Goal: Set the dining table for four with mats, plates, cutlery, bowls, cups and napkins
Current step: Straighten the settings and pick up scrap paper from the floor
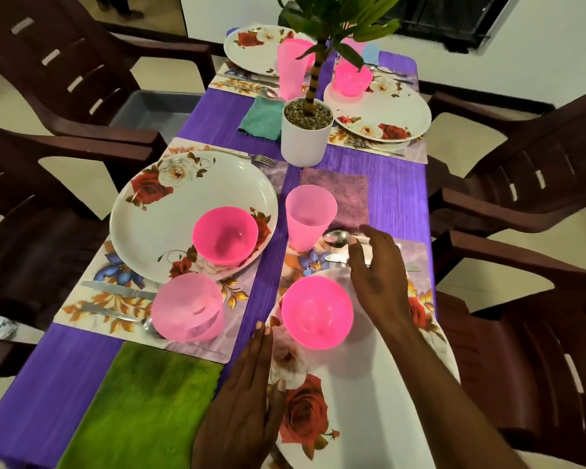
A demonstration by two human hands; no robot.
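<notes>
Near plate, white w/ rose print: nearest setting, on floral mat. Left hand lies flat at its left rim, fingers straight and together, holding nothing. Right hand hovers at plate's far edge, fingers loosely spread, nothing gripped; contact w/ cutlery can't be told.

Pink bowl: on near plate, between the two hands.

Spoon and knife: just beyond right fingertips, on same mat, partly hidden by hand.

Pale pink cup: just left of spoon, upright.

Purple napkin: beyond cup and right hand.

Green napkin: left of left hand, on purple tablecloth.

2nd setting, left of both hands: rose plate w/ pink bowl #2, cup #2, knife #2, fork on far side.

Potted plant, white pot w/ pebbles: table centre, well beyond right hand.

Teal napkin: just left of pot.

Two far settings: plates, bowl, cups; detail small.

Brown chairs: both sides of table.
</notes>
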